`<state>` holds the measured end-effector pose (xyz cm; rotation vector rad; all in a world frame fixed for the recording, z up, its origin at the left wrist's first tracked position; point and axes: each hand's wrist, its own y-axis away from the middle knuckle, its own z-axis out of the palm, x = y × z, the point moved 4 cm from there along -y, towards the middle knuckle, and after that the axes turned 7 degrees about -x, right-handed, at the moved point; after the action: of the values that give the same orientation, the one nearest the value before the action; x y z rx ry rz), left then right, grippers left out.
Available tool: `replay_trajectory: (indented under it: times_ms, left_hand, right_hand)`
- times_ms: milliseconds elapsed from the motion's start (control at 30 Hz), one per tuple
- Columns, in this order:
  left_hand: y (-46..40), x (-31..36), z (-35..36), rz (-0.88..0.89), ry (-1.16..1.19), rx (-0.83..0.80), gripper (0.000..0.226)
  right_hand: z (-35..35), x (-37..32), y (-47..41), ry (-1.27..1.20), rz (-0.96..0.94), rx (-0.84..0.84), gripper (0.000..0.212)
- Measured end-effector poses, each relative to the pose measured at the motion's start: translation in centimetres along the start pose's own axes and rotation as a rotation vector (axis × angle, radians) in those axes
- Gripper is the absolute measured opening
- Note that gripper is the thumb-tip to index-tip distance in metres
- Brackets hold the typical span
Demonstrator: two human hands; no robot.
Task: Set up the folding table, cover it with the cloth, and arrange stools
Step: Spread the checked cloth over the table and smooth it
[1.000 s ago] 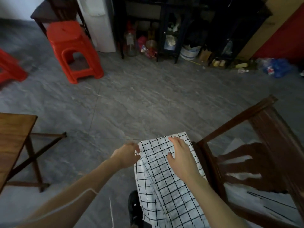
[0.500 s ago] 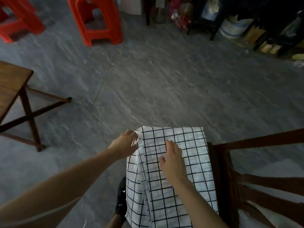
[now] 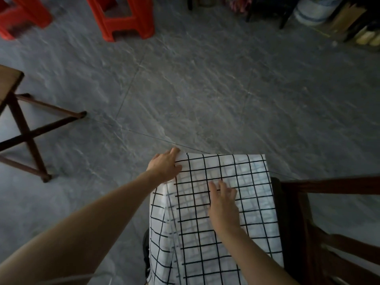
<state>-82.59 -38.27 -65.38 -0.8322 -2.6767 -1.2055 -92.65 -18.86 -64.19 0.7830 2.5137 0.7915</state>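
A white cloth with a black grid (image 3: 222, 219) lies folded in front of me, draped beside a dark wooden chair (image 3: 320, 188). My left hand (image 3: 164, 166) holds the cloth's far left corner, thumb on top of the fabric. My right hand (image 3: 223, 204) rests on top of the cloth near its middle, fingers spread and slightly bent. The wooden folding table (image 3: 9, 79) stands unfolded at the left edge on crossed legs (image 3: 26, 134). Two red plastic stools (image 3: 127, 19) (image 3: 18, 19) stand on the floor at the top left.
Grey stone-tile floor (image 3: 205, 89) stretches between me, the table and the stools. Dark shelving with a white bucket (image 3: 312, 11) and clutter lines the far wall at the top right. My dark shoe (image 3: 146, 249) shows under the cloth's left edge.
My view has tilted down and swung right. The cloth's top now lies wider and flatter. My right hand slid back toward the cloth's middle; my left hand stayed at the far left corner.
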Motion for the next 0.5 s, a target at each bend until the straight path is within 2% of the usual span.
replay_trajectory:
  times_ms: [67, 167, 300, 400, 467, 500]
  left_hand:
    - [-0.1, 0.1, -0.1, -0.027, 0.001, -0.023, 0.047]
    - [0.4, 0.9, -0.1, -0.014, -0.188, 0.086, 0.032]
    - [1.9, 2.1, 0.0, -0.026, -0.248, 0.096, 0.021]
    - [4.1, 2.7, -0.8, 0.013, -0.271, 0.065, 0.014]
    - [6.2, 3.2, -1.8, 0.079, -0.347, 0.027, 0.019]
    - [7.5, 3.5, -2.8, 0.115, -0.387, 0.01, 0.023]
  right_hand:
    - [0.1, 0.2, 0.0, 0.007, 0.009, -0.009, 0.078]
    - [0.3, 0.3, 0.2, -0.004, -0.022, -0.06, 0.083]
    - [-0.9, 1.6, -0.7, -0.124, -0.078, -0.268, 0.089]
    - [-1.8, 2.5, -0.1, -0.118, -0.124, -0.46, 0.089]
    - [-2.4, 2.1, 1.2, -0.125, -0.134, -0.582, 0.09]
    - [-3.1, 1.2, 1.9, -0.144, -0.142, -0.576, 0.086]
